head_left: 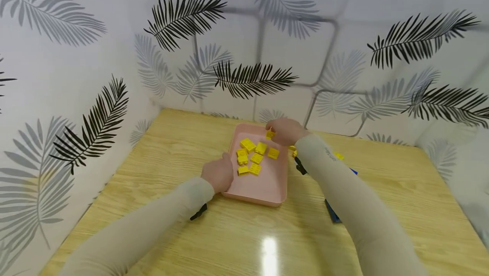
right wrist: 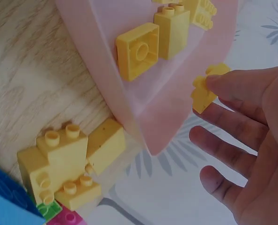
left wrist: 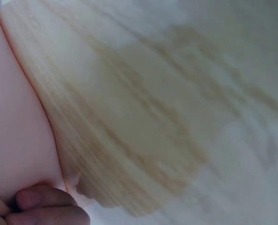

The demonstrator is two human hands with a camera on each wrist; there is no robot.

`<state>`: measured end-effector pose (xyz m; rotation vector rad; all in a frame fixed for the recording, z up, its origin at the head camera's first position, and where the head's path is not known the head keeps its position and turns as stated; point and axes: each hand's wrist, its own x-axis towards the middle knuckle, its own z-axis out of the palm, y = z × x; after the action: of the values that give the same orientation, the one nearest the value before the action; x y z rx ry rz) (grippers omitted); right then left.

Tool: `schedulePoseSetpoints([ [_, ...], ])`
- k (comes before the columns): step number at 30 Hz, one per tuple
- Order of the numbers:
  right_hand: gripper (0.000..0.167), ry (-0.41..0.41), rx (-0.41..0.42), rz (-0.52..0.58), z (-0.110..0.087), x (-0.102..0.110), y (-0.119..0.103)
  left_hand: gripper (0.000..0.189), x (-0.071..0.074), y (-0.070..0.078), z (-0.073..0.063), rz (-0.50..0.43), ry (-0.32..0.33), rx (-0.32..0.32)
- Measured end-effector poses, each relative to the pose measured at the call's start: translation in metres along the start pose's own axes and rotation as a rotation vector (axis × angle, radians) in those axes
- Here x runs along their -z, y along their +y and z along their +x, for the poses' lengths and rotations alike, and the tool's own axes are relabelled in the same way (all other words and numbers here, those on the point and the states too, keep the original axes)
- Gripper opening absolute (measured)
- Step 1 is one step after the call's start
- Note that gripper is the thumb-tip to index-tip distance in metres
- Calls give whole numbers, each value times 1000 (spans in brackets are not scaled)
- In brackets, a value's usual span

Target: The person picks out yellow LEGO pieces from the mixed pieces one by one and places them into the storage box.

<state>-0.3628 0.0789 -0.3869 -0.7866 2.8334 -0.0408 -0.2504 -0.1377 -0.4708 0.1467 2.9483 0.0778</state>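
A pink tray [head_left: 263,189] lies on the wooden table with several yellow toy bricks [head_left: 248,145] in its far half. My left hand [head_left: 219,174] grips the tray's left side; in the left wrist view its curled fingers [left wrist: 50,206] show at the pink wall, the thumb's hold partly hidden. Over the tray's far right corner, my right hand [head_left: 285,130] pinches a yellow toy brick [right wrist: 205,91] between thumb and forefinger. Its other fingers are spread apart. A hollow-sided yellow brick [right wrist: 138,51] lies inside the tray near this hand.
Outside the tray's right wall sits a cluster of yellow bricks [right wrist: 64,159], with a green brick [right wrist: 49,212], a magenta brick [right wrist: 66,218] and a blue brick [right wrist: 10,197]. A dark blue item [head_left: 333,212] lies under the right forearm. A leaf-patterned wall [head_left: 252,76] borders the table.
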Motion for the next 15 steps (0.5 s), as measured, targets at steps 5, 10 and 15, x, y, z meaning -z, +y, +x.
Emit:
schedulePoseSetpoints([
  [5, 40, -23, -18, -12, 13, -6, -1, 60, 0, 2, 0, -1, -10, 12],
  [10, 50, -39, -28, -59, 18, -16, 6, 61, 0, 5, 0, -8, -19, -8],
  [15, 40, -54, -41, -63, 23, -21, 6, 61, -1, 1, 1, -4, -7, -1],
])
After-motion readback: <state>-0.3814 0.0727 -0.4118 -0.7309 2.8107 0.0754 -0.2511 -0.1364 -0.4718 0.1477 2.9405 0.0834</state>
